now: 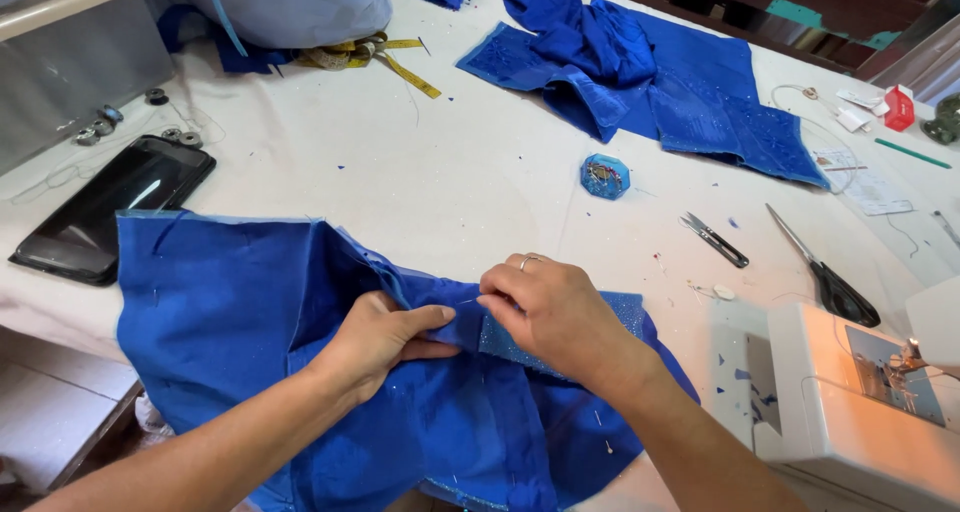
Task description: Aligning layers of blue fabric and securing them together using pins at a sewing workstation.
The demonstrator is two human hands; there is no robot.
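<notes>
We're pinching the blue fabric (250,312) at its folded seam: our left hand (385,337) is clamping the fold from below, thumb over the top, while our right hand (555,307) is nipping a pin against the sparkly trim strip (625,310) with thumb and forefinger. The cloth is lying across the near edge of the table (450,172), part of it drooping over the front.

We're judging the risks now: the pin could be pricking a fingertip underneath, or the layers could be sliding apart if the left grip eases. That overhang may be dragging the piece toward the floor.

Room-wise, we're seeing open cloth-covered table ahead. The sewing machine (850,402) is crowding our right forearm, the scissors (825,272) and thread snips (715,239) are lying just beyond, and the phone (110,207) is touching the fabric's left corner.
</notes>
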